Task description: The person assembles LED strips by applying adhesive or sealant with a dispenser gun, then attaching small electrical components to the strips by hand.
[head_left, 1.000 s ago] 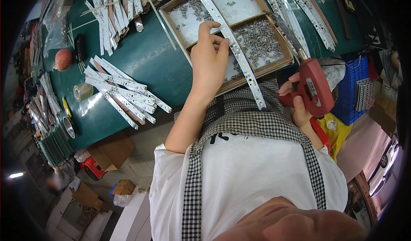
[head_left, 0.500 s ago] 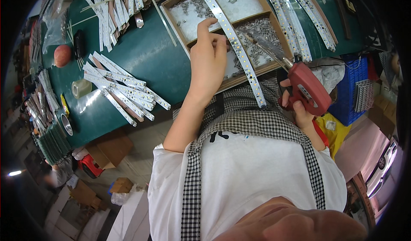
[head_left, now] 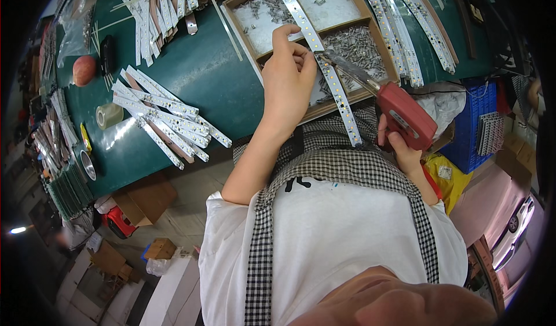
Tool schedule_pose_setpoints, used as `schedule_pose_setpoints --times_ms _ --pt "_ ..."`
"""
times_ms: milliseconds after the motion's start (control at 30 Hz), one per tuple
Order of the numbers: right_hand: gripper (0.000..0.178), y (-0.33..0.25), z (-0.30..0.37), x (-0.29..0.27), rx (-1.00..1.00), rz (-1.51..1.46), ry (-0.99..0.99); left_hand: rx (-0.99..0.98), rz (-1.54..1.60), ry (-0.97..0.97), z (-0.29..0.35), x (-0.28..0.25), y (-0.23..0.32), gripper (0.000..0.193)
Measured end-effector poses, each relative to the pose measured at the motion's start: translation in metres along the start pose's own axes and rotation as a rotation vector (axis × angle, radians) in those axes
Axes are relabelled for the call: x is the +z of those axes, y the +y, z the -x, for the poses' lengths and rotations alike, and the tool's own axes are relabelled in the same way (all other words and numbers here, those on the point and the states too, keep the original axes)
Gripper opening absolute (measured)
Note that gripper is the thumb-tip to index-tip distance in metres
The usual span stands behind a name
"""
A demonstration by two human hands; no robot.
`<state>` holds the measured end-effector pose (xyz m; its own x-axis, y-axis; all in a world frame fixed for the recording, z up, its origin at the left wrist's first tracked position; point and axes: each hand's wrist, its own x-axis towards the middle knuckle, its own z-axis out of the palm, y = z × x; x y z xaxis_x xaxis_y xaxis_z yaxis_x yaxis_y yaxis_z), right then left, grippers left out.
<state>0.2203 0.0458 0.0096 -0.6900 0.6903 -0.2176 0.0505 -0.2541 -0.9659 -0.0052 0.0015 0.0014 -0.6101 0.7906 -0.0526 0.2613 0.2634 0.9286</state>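
A white LED strip board (head_left: 341, 110) lies slantwise across a divided wooden tray (head_left: 375, 31), its lower end reaching to my checked apron. My left hand (head_left: 288, 79) is beside the strip, thumb and fingers curled together at its left edge; whatever they pinch is hidden or too small to make out. In my right hand (head_left: 403, 149) is a red pistol-shaped soldering gun (head_left: 406, 117). Its long tip points left and meets the strip near my left thumb. Small metal pieces (head_left: 354, 46) fill the tray compartment behind the strip.
A loose pile of LED strips (head_left: 168, 114) lies on the green table (head_left: 191, 82) to the left, beside a tape roll (head_left: 110, 116) and an apple (head_left: 84, 71). More strips (head_left: 399, 36) lie right of the tray. A blue crate (head_left: 472, 123) stands at the right.
The soldering gun has moved left and slightly down, bringing its tip onto the strip. My left hand has shifted right and its fingers have closed in at the strip.
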Motion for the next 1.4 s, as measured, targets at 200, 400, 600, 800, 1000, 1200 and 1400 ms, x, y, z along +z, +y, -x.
schedule_pose_setpoints --times_ms 200,400,600,800,1000,1200,1400 --pt "0.052 -0.002 0.0 0.001 -0.013 0.099 0.029 0.007 -0.003 0.009 0.0 0.001 -0.002 0.035" --pt "0.052 0.001 0.002 -0.004 -0.014 0.256 0.013 0.011 0.001 0.008 0.0 0.001 -0.003 0.034" --pt "0.055 -0.017 0.0 0.0 -0.06 0.25 0.02 0.005 -0.002 0.004 -0.001 0.001 -0.002 0.034" --pt "0.05 -0.012 -0.001 -0.024 -0.464 0.056 0.317 0.004 0.037 -0.004 -0.001 0.001 0.002 0.034" --pt "0.059 0.004 -0.03 -0.061 -0.578 0.427 0.634 -0.017 0.045 -0.008 0.004 0.001 0.007 0.034" --pt "0.075 -0.002 -0.063 -0.099 -0.64 1.322 0.937 -0.134 -0.1 -0.136 0.021 0.001 0.022 0.027" --pt "0.074 0.006 -0.078 -0.115 -0.58 1.35 0.808 -0.119 0.285 0.076 0.027 -0.025 0.013 0.028"
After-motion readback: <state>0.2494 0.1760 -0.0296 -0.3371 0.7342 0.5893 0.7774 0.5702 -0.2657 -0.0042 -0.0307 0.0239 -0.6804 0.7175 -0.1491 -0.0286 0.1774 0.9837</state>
